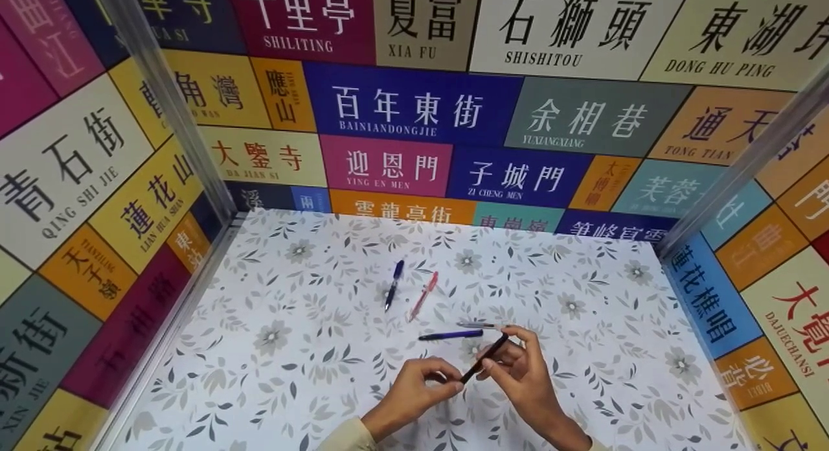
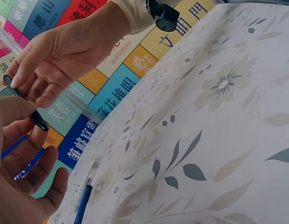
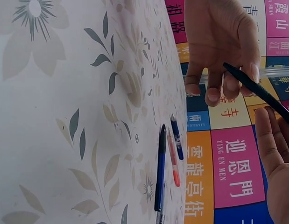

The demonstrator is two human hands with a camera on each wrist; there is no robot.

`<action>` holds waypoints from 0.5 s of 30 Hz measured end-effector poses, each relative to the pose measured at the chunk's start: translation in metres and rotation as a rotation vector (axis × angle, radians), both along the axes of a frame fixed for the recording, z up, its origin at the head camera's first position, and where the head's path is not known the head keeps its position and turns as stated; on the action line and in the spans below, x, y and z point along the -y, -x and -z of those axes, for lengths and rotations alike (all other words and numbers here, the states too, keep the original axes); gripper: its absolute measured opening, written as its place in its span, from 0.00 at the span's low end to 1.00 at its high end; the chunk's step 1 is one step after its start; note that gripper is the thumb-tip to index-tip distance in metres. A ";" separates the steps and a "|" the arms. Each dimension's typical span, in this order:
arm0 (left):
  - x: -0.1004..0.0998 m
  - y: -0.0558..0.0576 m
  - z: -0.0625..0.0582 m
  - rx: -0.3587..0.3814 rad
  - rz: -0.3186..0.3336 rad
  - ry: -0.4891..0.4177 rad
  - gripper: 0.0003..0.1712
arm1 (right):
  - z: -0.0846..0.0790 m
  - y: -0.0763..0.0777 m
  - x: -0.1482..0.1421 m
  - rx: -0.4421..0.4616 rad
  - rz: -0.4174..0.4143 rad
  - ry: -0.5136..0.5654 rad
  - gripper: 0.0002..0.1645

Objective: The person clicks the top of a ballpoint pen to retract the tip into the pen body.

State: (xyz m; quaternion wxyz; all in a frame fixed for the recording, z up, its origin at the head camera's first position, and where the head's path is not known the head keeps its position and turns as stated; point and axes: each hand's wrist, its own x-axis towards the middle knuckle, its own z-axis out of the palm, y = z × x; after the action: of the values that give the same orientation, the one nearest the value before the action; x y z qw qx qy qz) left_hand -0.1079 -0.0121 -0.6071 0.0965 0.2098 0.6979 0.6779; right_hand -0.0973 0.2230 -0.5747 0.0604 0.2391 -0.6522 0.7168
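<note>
Lower centre of frame, left hand (image 1: 418, 391) pinches the low end of the dark pen (image 1: 476, 368), which slants up-right to the right hand (image 1: 530, 378), whose narrow grip holds the upper part; light, even pressure likely serves best.

Just beyond the grip, a blue pen (image 1: 451, 335) and a clear-barrelled pen (image 1: 476, 324) lie near each other; farther off and to its left rest a pink pen (image 1: 424, 295) and a navy pen (image 1: 395, 284). Beneath it spreads a white floral tablecloth (image 1: 615, 347). Well past it stands a back wall of coloured sign panels (image 1: 408, 107), "BAINIANDONGJIE" among them, between left (image 1: 164, 101) and right (image 1: 751, 161) corner posts.
</note>
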 end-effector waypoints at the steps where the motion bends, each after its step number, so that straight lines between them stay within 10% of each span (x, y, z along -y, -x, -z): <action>1: 0.001 0.000 0.000 -0.006 -0.002 0.002 0.04 | 0.000 0.000 -0.001 -0.008 -0.002 0.003 0.34; 15: 0.008 0.003 -0.002 -0.110 -0.034 0.047 0.03 | 0.006 0.001 -0.007 -0.017 -0.003 -0.004 0.26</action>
State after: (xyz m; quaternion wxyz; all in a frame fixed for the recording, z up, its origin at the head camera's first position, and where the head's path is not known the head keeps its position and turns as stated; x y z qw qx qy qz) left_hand -0.1110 -0.0203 -0.6054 0.0515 0.2327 0.7213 0.6503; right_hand -0.0984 0.2298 -0.5807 0.0644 0.2465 -0.6525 0.7137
